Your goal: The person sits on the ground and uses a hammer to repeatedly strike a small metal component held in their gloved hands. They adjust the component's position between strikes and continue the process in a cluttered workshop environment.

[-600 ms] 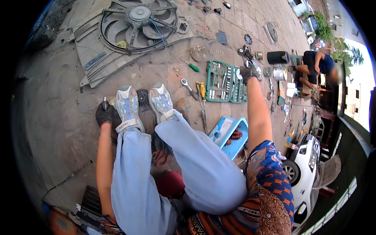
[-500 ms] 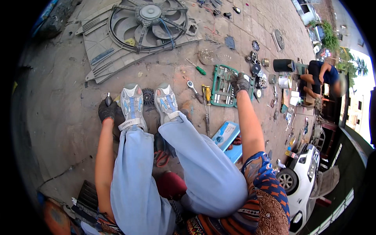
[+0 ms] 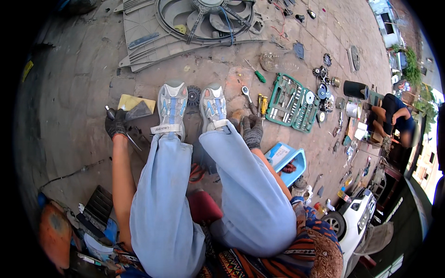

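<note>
My left hand (image 3: 117, 126), in a dark work glove, is closed around a dark rounded piece with a short tip (image 3: 110, 112). A thin curved strip (image 3: 134, 142) shows beside its wrist. Touching or nearly touching those fingers are a yellow pad (image 3: 143, 103) and a grey wedge-shaped piece (image 3: 138, 111). My right hand (image 3: 253, 133), in a grey glove, reaches past my knee with its fingers stretched and apart. It is nearest the yellow-handled screwdrivers (image 3: 262, 104) and a ratchet (image 3: 246, 92). An unfolded green socket set case (image 3: 293, 103) lies to their right.
A large radiator fan (image 3: 207, 21) lies at the far side. Between my shoes is a black gear (image 3: 193, 95). A green screwdriver (image 3: 259, 76), a blue box (image 3: 292, 164) and several metal parts are on the right. Another person (image 3: 394, 113) sits farther off, near a white car (image 3: 354, 222).
My right hand has come back from the socket set case to beside the screwdrivers. My left hand has shifted left, and the yellow pad and grey wedge now show next to it.
</note>
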A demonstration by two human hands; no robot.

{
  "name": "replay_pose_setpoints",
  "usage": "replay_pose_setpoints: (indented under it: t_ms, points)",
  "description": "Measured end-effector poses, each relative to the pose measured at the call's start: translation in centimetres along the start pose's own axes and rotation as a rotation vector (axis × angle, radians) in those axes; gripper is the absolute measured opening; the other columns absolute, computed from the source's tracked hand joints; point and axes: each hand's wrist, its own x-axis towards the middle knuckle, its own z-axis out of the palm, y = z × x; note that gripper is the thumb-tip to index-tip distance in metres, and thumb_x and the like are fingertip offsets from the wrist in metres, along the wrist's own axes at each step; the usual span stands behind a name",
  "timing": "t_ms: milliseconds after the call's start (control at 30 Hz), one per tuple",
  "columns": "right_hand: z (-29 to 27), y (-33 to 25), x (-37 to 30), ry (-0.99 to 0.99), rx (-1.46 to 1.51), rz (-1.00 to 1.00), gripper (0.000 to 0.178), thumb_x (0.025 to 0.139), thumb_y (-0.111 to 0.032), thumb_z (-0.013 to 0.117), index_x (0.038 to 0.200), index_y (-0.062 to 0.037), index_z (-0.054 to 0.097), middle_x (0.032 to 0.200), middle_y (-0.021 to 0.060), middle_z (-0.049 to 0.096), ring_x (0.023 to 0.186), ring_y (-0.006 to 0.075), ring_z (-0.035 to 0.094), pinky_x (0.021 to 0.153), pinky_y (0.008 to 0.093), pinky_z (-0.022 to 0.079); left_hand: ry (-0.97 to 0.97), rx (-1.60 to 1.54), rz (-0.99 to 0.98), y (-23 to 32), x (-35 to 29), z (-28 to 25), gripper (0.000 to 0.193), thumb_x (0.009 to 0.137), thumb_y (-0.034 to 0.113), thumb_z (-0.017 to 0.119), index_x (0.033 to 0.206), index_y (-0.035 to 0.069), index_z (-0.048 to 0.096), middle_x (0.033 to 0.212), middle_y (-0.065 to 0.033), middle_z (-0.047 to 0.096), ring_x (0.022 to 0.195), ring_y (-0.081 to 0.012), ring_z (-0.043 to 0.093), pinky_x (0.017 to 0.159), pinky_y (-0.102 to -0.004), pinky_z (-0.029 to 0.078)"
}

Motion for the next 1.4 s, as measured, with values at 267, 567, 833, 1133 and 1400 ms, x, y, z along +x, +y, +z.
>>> replay_pose_setpoints:
  t_ms: [267, 567, 833, 1133, 1400]
  points:
    - [-0.1, 1.2, -16.7, -0.111, 0.004, 0.12, 0.021, 0.089, -0.019, 0.058, 0.102, -0.0029, 0.054, 0.076, 0.0047, 0.059, 0.062, 0.0092, 0.054, 0.054, 0.022, 0.043, 0.077, 0.168, -0.024, 0.1, 1.1, -7.1, 0.018, 0.068, 0.021, 0.073, 0.078, 0.008, 0.063, 0.062, -0.0024, 0.058, 0.049, -0.0138, 0.052, 0.043, -0.0296, 0.04]
    - [-4.5, 0.8, -29.6, -0.386, 0.073, 0.432, 0.022, 0.089, -0.02, 0.058, 0.102, -0.0028, 0.054, 0.075, 0.0046, 0.059, 0.062, 0.0091, 0.054, 0.054, 0.022, 0.043, 0.343, -0.254, 0.115, 4.0, -0.6, -5.4, 0.019, 0.076, 0.022, 0.07, 0.084, 0.008, 0.06, 0.066, -0.0024, 0.059, 0.045, -0.0126, 0.052, 0.039, -0.0266, 0.043]
    - [-5.2, 0.1, -29.4, -0.445, 0.049, 0.436, 0.022, 0.089, -0.02, 0.058, 0.102, -0.0028, 0.054, 0.075, 0.0046, 0.059, 0.062, 0.009, 0.054, 0.054, 0.0221, 0.043, -0.054, -0.6, 0.184, 11.4, -3.3, -1.6, 0.015, 0.081, 0.007, 0.064, 0.095, 0.004, 0.063, 0.08, -0.0053, 0.063, 0.067, -0.0167, 0.06, 0.066, -0.0289, 0.051]
    - [-5.3, -0.8, -29.5, -0.45, 0.058, 0.448, 0.023, 0.089, -0.021, 0.057, 0.102, -0.0027, 0.054, 0.075, 0.0045, 0.059, 0.062, 0.009, 0.054, 0.054, 0.0221, 0.043, -0.198, -0.022, 0.382, 10.5, -3.8, 0.5, 0.015, 0.076, 0.013, 0.069, 0.088, 0.004, 0.065, 0.082, -0.0064, 0.066, 0.075, -0.0146, 0.061, 0.07, -0.0282, 0.048]
    - [-3.0, -2.0, -23.4, -0.389, 0.121, 0.331, 0.023, 0.089, -0.021, 0.057, 0.103, -0.0027, 0.054, 0.075, 0.0045, 0.058, 0.062, 0.0089, 0.054, 0.054, 0.0221, 0.042, -0.24, 0.274, 0.426, 10.3, -3.1, 0.1, 0.019, 0.075, 0.018, 0.068, 0.089, 0.005, 0.068, 0.088, -0.0053, 0.068, 0.08, -0.0155, 0.062, 0.076, -0.029, 0.048]
